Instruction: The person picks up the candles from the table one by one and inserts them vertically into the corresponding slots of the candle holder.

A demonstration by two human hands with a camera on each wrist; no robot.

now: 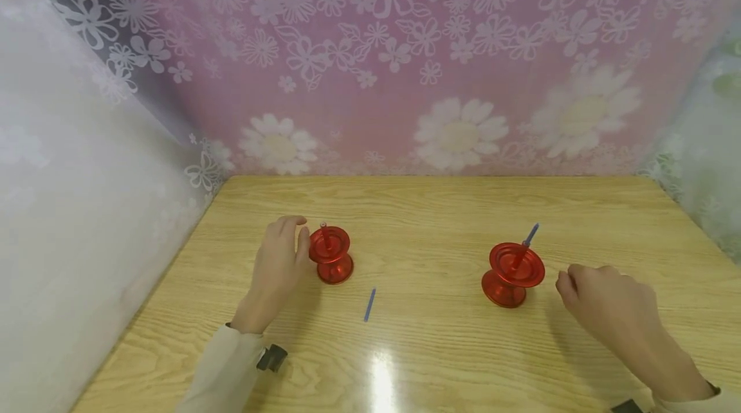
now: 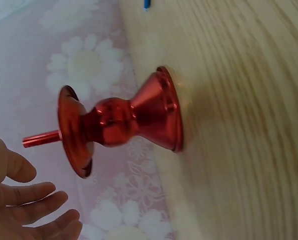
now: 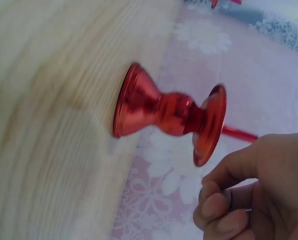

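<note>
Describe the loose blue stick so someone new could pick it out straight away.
Start at the wooden table and find the two red holders: left holder, right holder. Between them, slightly nearer the person, lies the blue stick. Unlike the sticks standing in the holders, it lies flat on the bare wood, touching nothing.

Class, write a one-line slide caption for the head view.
Two hands flank two red candle holders; a blue stick lies between.

Both candle holders, the left (image 1: 330, 262) and the right (image 1: 512, 274), are shiny red. A thin stick (image 1: 369, 305) on the light wood-grain table (image 1: 440, 207) is blue. The backdrop (image 1: 382, 59) is pink with white flowers.
</note>
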